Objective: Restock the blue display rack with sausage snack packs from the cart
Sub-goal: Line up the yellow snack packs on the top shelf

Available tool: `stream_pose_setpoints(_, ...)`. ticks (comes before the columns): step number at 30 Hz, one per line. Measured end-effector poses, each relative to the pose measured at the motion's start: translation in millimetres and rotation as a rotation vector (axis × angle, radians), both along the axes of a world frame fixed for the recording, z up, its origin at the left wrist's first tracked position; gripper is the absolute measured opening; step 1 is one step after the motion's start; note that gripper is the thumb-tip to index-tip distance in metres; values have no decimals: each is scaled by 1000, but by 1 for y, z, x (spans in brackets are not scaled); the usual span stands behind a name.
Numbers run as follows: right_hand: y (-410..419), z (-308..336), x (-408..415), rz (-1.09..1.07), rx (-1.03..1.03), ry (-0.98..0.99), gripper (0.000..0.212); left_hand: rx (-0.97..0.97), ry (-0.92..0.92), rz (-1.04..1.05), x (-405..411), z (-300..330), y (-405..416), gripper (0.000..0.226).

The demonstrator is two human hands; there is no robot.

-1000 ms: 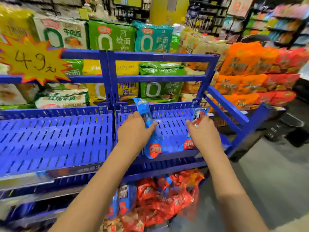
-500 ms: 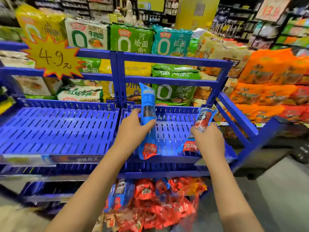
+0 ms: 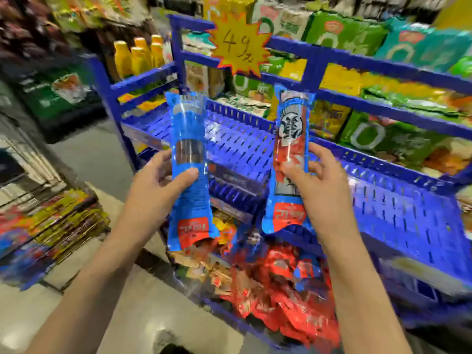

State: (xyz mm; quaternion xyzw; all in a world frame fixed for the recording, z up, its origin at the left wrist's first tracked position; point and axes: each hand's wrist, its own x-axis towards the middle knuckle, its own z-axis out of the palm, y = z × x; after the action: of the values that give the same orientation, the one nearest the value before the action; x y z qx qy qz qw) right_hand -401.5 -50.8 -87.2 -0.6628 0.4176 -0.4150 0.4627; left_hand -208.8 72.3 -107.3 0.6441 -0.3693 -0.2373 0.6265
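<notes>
Holding one sausage pack apiece above the blue rack's [image 3: 398, 215] slotted shelf: left hand [image 3: 155, 186] grips the blue pack [image 3: 188, 139] mid-length, right hand [image 3: 315, 185] the red-faced pack [image 3: 291, 149]. Both appear light, pliable, glossy; mid-body grips likely suit them.

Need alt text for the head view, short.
Two bare hands hold long sausage snack packs upright before a blue display rack: left hand grips a blue pack, right hand a red-and-blue pack. More packs lie heaped below.
</notes>
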Motion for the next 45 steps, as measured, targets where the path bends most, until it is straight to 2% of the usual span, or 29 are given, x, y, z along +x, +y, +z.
stream_pose_setpoints(2, 18, -9, 33, 143, 9, 1, 71, 31, 40, 75, 17, -12, 37, 32)
stream_pose_setpoints(5, 49, -25, 86, 350, 19, 48, 61, 72, 131, 226, 43, -32, 91, 53)
stream_pose_setpoints(7, 71, -39, 121, 472, 31, 76, 59, 94, 156, 328, 60, -48, 123, 55)
stream_pose_setpoints(12, 129, -76, 209, 717, 92, 165, 44, 175, 198, 560, 107, -82, 196, 36)
stream_pose_setpoints(19, 207, -126, 330, 895, 166, 308, 32, 311, 330, 814, 186, -126, 296, 61)
stream_pose_setpoints(20, 214, -134, 344, 906, 178, 327, 30, 308, 354, 827, 197, -133, 306, 57)
stream_pose_setpoints(23, 228, -156, 380, 908, 185, 372, 35, 309, 428, 868, 234, -149, 330, 24)
stream_pose_setpoints(24, 231, -163, 391, 916, 198, 385, 40, 320, 442, 867, 245, -154, 335, 24)
stream_pose_setpoints(27, 231, -177, 423, 911, 225, 431, 35, 347, 480, 862, 276, -164, 342, 38)
stream_pose_setpoints(30, 222, -186, 459, 928, 288, 462, 29, 363, 508, 858, 310, -173, 330, 20)
stream_pose_setpoints(36, 191, -206, 559, 938, 287, 510, 35, 364, 561, 880, 394, -183, 279, 19)
stream_pose_setpoints(38, 184, -214, 597, 945, 291, 551, 39, 370, 603, 909, 427, -195, 265, 29)
stream_pose_setpoints(42, 176, -245, 667, 1001, 247, 638, 43, 431, 631, 997, 485, -253, 251, 69)
stream_pose_setpoints(43, 175, -256, 684, 1031, 242, 666, 43, 460, 640, 1010, 497, -274, 249, 71)
stream_pose_setpoints(45, 176, -274, 711, 1097, 239, 728, 40, 538, 656, 1025, 516, -282, 242, 57)
